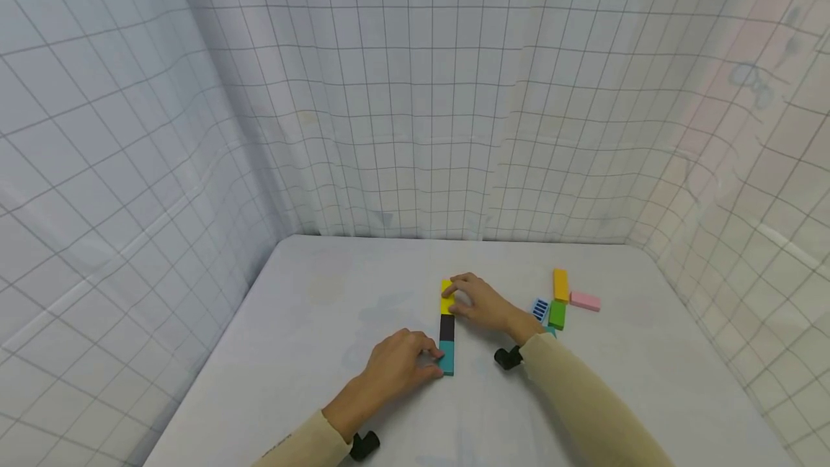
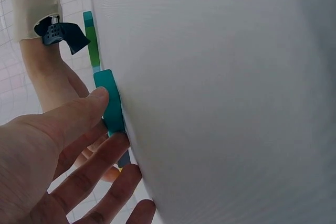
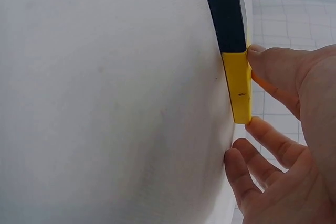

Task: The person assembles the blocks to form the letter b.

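On the white desk (image 1: 337, 294), your left hand (image 1: 397, 362) pinches a flat teal rectangular block (image 1: 448, 363), fingers part-open and curved. A black rectangular block (image 1: 447, 328) touches its far end. Touching that, a yellow rectangular block (image 3: 237, 85) sits pinched by your right hand (image 1: 483, 305), fingers likewise part-open. Farthest, rightward, lies an orange rectangular block (image 1: 560, 285).

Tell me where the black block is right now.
In the head view, the black block lies just right of centre, in line between the yellow block beyond it and the teal block nearer.
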### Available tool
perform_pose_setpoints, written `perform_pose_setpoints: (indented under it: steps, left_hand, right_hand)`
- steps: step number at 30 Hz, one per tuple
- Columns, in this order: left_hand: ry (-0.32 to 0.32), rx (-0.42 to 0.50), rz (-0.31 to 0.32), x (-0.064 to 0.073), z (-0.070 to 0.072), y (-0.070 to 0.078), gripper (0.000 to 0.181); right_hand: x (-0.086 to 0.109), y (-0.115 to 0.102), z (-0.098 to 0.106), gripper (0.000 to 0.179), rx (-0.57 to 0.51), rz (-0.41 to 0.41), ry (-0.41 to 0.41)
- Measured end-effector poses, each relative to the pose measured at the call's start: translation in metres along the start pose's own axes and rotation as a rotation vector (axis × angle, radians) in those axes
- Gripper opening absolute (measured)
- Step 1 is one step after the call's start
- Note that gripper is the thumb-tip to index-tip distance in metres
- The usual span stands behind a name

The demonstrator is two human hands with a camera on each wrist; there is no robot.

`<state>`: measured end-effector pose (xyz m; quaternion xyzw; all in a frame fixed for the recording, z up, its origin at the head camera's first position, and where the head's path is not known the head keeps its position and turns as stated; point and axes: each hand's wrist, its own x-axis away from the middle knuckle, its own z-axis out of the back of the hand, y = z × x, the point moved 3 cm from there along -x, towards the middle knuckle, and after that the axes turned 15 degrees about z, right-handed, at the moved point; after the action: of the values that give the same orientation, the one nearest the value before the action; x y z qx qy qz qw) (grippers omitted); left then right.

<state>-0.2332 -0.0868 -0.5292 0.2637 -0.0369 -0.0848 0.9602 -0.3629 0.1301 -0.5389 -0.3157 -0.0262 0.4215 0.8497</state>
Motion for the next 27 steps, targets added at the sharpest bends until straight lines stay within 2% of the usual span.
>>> perform_pose_setpoints:
  steps: [16, 27]
  left_hand:
    - [-0.013, 0.003, -0.023, 0.0021, 0.0011, -0.0003, 0.024]
    - [0.004, -0.018, -0.04, 0.0048, -0.0014, 0.0013, 0.021]
  right_hand:
    - [0.0029, -0.0021, -0.0008, 0.031, -0.016, -0.005, -0.01]
    - [0.006, 0.0016, -0.0022, 0.031, 0.009, 0.0, -0.021]
